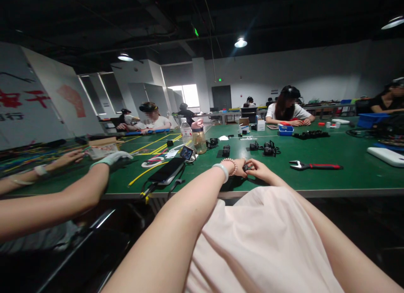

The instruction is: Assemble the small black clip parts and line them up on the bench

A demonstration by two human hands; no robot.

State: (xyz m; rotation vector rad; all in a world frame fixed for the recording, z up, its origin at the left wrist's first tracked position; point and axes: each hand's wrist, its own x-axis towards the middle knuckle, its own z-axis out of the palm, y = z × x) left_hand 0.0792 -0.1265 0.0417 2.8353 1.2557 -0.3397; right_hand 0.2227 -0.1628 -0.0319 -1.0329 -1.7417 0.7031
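Close to the front edge of the green table, my left hand and my right hand meet around a small black part. The fingers of both are closed on it, and most of it is hidden by them. A beaded bracelet and a pale bangle circle my left wrist. Beyond my hands lie several black parts, among them one with thin prongs and a cluster farther right. An adjustable wrench with red and black handles rests to the right.
Left of my hands are a black power bank, a small screen, a yellow cable and a drink bottle. A co-worker's gloved hand reaches in from the left. A blue bin stands across the table.
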